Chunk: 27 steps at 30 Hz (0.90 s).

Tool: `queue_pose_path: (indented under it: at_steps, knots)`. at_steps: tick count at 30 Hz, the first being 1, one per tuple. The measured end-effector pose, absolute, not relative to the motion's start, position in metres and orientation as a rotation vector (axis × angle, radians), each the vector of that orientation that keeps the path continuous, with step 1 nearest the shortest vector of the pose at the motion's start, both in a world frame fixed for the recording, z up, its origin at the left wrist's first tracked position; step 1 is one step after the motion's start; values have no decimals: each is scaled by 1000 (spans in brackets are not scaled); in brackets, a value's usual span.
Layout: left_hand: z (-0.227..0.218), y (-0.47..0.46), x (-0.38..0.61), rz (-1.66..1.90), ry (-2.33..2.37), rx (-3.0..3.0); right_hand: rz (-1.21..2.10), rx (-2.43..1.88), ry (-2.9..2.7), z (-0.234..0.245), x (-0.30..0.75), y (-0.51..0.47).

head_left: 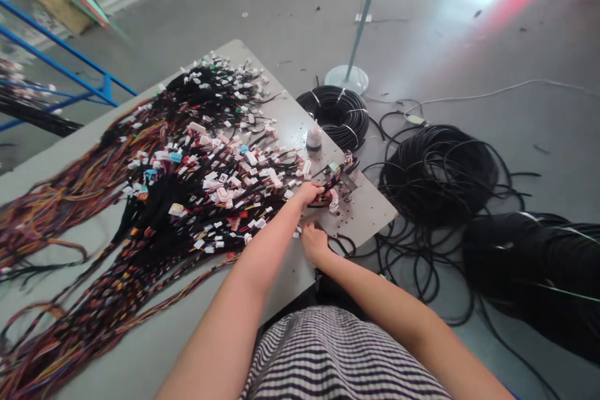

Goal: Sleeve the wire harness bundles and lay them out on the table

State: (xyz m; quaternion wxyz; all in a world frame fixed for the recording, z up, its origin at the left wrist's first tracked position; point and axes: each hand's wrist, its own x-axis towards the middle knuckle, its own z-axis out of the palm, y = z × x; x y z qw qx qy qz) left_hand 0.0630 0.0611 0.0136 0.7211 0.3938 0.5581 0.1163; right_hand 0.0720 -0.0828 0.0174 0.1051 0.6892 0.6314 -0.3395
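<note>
My left hand (309, 191) is closed around a bundle of black and coloured wires (330, 182) with small connectors, at the right end of the grey table (79, 144). My right hand (314, 242) rests just below it at the table's near edge, fingers curled on a black wire; what it grips is hard to make out. A large heap of wire harnesses with white, pink and blue connectors (206, 162) spreads leftwards from my hands. A small plastic bottle (314, 137) stands on the table just behind the bundle.
Coils of black cable (335, 114) and a larger tangle (438, 172) lie on the floor to the right, with a black mass (539, 269) nearer. A fan stand base (347, 78) stands behind. A blue metal frame (70, 69) is at far left.
</note>
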Motion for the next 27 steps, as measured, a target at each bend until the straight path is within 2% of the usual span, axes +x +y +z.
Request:
queue_pose_path:
  at_steps: [6,10,13,17,19,27]
  knots:
    - [11,60,65,269,1251,913,-1093,2182,1741,7,61,-79]
    - [9,60,65,292,1248,879,-1500,2413,1564,14,87,-118]
    - [8,59,64,306,1252,859,-1837,2732,1401,22,138,-152]
    - [9,57,64,345,1264,844,-1772,3400,1106,30,194,-161]
    - [9,56,64,354,1284,837,-1760,3583,910,30,202,-149]
    - [7,55,62,384,1316,802,-2072,3615,627,21,186,-130]
